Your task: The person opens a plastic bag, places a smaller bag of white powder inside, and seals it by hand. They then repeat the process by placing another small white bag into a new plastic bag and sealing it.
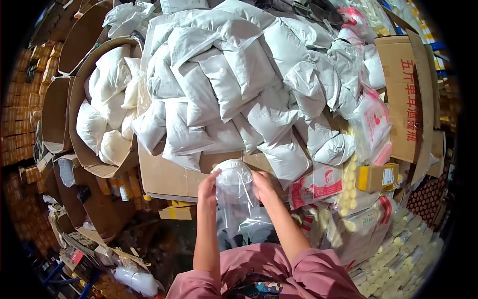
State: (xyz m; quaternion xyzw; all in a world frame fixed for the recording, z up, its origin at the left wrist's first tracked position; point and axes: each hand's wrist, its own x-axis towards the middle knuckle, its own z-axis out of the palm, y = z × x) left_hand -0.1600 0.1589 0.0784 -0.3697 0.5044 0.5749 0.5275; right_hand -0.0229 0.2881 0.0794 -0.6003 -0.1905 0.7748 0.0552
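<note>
Between my two hands is a clear plastic bag, with white contents bunched at its far end and the loose see-through end hanging toward my body. My left hand grips the bag's left side, fingers closed. On the opposite side my right hand also has its fingers closed on the bag. Just beyond both hands rises a large heap of filled white bags, stacked on brown cardboard. One filled white bag lies closest to my right hand.
At left, an open cardboard box holds more filled white bags. A tall carton stands at right, near pink-printed plastic bags and a small yellow box. Packs of pale round pieces are stacked at lower right.
</note>
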